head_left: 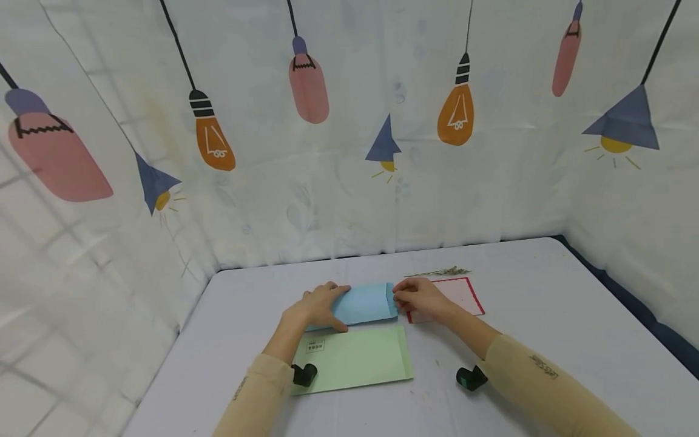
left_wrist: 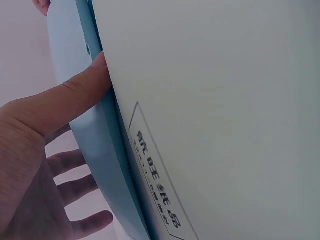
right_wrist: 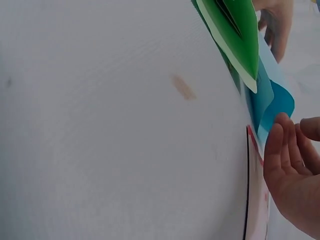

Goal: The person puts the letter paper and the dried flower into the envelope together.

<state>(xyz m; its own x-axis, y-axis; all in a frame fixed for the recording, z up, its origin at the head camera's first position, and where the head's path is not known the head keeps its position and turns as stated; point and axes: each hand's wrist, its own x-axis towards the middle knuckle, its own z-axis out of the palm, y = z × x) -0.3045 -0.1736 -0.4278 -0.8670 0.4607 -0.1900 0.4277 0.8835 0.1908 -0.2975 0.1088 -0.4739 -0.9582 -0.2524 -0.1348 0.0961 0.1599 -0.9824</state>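
Observation:
A light blue envelope [head_left: 367, 303] lies in the middle of the table, its mouth end bulging open in the right wrist view. My left hand [head_left: 319, 306] spans its left part and grips it by the edges. In the left wrist view the thumb [left_wrist: 75, 97] presses the near edge, with the other fingers spread on the far side. At the right end, my right hand [head_left: 423, 296] touches the flap with its fingertips [right_wrist: 281, 120]; the thumb stands a little apart. Nearer me lies a green envelope [head_left: 355, 364] with a small printed label.
A red-edged pale card [head_left: 461, 294] lies partly under my right hand. Behind it is a dried sprig [head_left: 445, 271]. Dark wrist devices [head_left: 471, 379] show below both sleeves. A printed curtain [head_left: 349, 200] rises behind the white table [head_left: 519, 285].

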